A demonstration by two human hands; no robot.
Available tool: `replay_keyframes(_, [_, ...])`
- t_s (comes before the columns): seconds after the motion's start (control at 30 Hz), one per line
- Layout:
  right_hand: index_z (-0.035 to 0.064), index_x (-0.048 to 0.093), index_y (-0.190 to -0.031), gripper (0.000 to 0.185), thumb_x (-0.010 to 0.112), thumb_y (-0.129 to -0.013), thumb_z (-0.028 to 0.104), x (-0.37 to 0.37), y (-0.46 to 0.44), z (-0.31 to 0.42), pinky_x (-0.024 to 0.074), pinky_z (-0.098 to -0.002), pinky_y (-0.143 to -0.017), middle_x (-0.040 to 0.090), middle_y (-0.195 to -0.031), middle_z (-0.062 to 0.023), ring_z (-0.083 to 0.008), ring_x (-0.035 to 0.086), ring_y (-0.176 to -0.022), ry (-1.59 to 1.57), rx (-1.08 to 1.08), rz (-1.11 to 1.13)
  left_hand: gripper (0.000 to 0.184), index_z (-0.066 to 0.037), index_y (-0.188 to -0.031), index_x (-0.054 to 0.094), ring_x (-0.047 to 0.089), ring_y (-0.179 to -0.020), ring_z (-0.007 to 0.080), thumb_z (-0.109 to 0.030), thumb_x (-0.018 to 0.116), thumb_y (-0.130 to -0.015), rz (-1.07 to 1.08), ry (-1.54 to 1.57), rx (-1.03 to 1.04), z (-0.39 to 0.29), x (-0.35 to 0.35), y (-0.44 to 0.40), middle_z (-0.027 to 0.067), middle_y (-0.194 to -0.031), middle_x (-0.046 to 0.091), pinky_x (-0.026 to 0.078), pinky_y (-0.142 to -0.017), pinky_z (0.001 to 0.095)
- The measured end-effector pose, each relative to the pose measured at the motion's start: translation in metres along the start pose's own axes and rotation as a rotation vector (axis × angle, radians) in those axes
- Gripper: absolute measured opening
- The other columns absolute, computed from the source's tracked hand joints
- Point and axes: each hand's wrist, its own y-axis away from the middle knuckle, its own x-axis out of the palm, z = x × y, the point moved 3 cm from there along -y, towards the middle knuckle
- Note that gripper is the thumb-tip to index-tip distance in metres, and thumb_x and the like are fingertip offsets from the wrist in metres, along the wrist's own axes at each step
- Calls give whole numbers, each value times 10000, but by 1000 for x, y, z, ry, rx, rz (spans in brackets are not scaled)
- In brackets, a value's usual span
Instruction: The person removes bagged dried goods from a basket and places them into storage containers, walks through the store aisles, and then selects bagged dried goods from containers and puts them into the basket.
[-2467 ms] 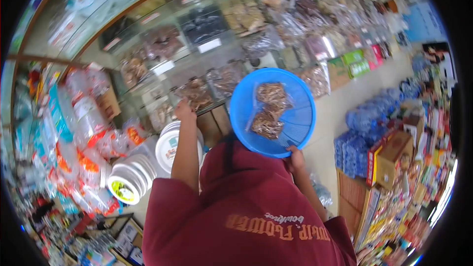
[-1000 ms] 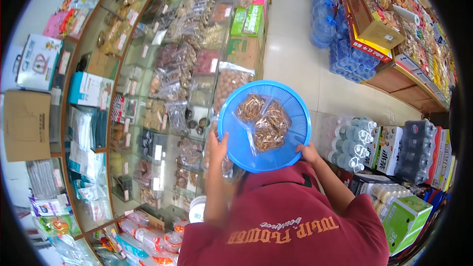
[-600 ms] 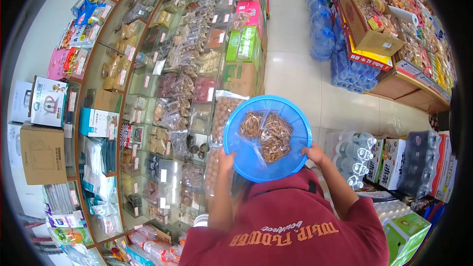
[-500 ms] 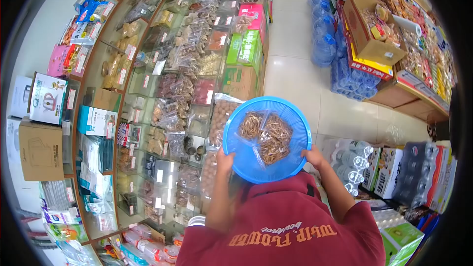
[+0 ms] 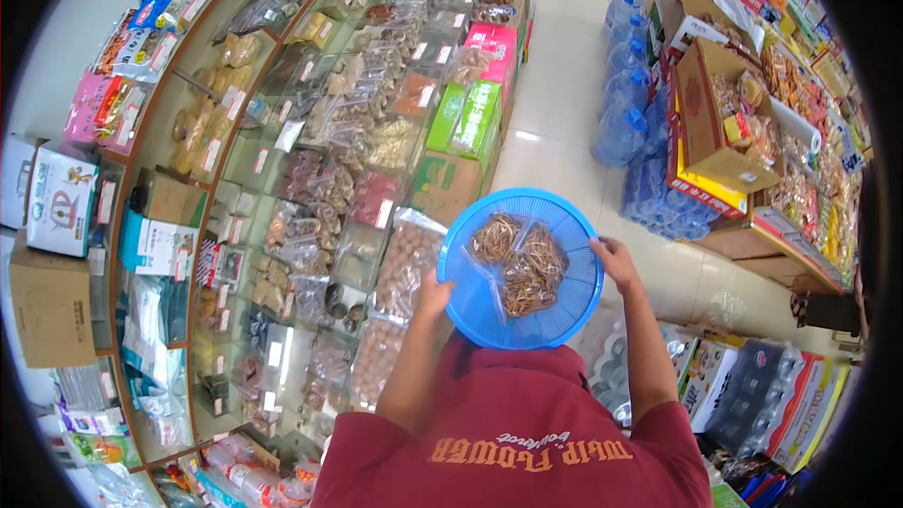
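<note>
A round blue plastic basket (image 5: 461, 320) is held level in front of my maroon shirt. Inside it lie two clear plastic bags of thin brown dried strips (image 5: 533, 273). My left hand (image 5: 435, 295) grips the rim on the left side, its fingertips partly hidden by the basket. On the right side of the rim, my right hand (image 5: 612, 261) is closed with its fingers at the edge. Just left of the basket are bags of round brown nuts (image 5: 411, 259) on the shelf display.
Tiered glass shelves with bagged dried goods run along the left, with a green box (image 5: 466, 119) at their edge. Blue water bottles (image 5: 622, 132) and an open cardboard box (image 5: 720, 113) stand right of the tiled aisle (image 5: 555, 146). Packed drinks (image 5: 752, 395) are at lower right.
My left hand, earlier reaching to the shelf bags, now holds the basket with my right hand. The view has turned from the shelves toward the aisle, and the bags stay in the basket.
</note>
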Motion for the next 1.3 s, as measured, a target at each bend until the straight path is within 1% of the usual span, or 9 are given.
replay_keyframes(0.13, [-60, 629, -1080, 559, 639, -846, 448, -54, -100, 78, 492, -328, -745, 675, -960, -171, -204, 629, -835, 73, -128, -182, 402, -9, -1044, 622, 630, -809, 162, 87, 509, -670, 150, 28, 113, -35, 44, -82, 64, -918, 666, 501, -732, 302])
replay_keyframes(0.2, [-72, 641, -1045, 591, 624, -846, 485, -67, -136, 106, 494, -338, -743, 678, -924, -200, -215, 636, -831, 129, -191, -175, 374, -40, -1045, 631, 657, -818, 252, -24, 529, -685, 205, -167, 147, -61, 65, -121, 136, -896, 686, 503, -745, 354])
replay_keyframes(0.3, [-67, 670, -864, 725, 492, -848, 635, -71, -185, 102, 479, -412, -791, 634, -794, -302, -350, 659, -868, 501, -81, -200, 376, -58, -1051, 634, 653, -880, 318, -64, 530, -689, 214, -269, 164, -119, 81, -163, 187, -935, 672, 500, -777, 380])
replay_keyframes(0.37, [-61, 673, -867, 729, 479, -851, 641, -78, -211, 84, 475, -425, -796, 638, -804, -301, -375, 653, -872, 524, -70, -220, 378, -60, -1051, 636, 650, -894, 325, -61, 529, -688, 228, -288, 188, -132, 88, -197, 191, -942, 671, 499, -784, 385])
replay_keyframes(0.43, [-54, 676, -870, 732, 466, -854, 647, -85, -222, 90, 470, -438, -801, 642, -814, -300, -400, 646, -875, 533, -43, -233, 370, -31, -1047, 633, 654, -842, 226, 5, 533, -693, 262, -373, 251, -119, 100, -232, 140, -895, 683, 498, -763, 339])
replay_keyframes(0.57, [-55, 676, -838, 681, 517, -850, 607, -102, -222, 123, 484, -413, -759, 650, -760, -250, -336, 661, -813, 486, 19, -351, 376, -32, -1054, 634, 657, -858, 240, -7, 550, -688, 362, -197, 218, -140, 126, -283, 148, -915, 685, 498, -773, 343])
replay_keyframes(0.8, [-17, 699, -805, 560, 641, -800, 540, -126, -297, 147, 506, -375, -679, 675, -713, -171, -256, 673, -694, 484, -47, -274, 341, -63, -1016, 661, 657, -875, 313, -172, 647, -693, 405, -555, 368, -245, 190, -413, 191, -948, 676, 510, -763, 397])
replay_keyframes(1.07, [-34, 690, -777, 635, 605, -785, 596, -177, -430, 198, 504, -441, -714, 655, -732, -238, -363, 664, -738, 509, -35, -212, 308, -57, -955, 684, 657, -859, 338, -261, 681, -725, 406, -709, 268, -236, 262, -553, 200, -908, 678, 504, -759, 416])
replay_keyframes(1.3, [-19, 695, -794, 572, 620, -789, 548, -246, -548, 233, 500, -441, -712, 662, -754, -232, -372, 658, -739, 561, -77, -192, 286, -48, -954, 680, 662, -820, 322, -228, 660, -734, 404, -687, 313, -315, 310, -638, 188, -873, 680, 498, -748, 409])
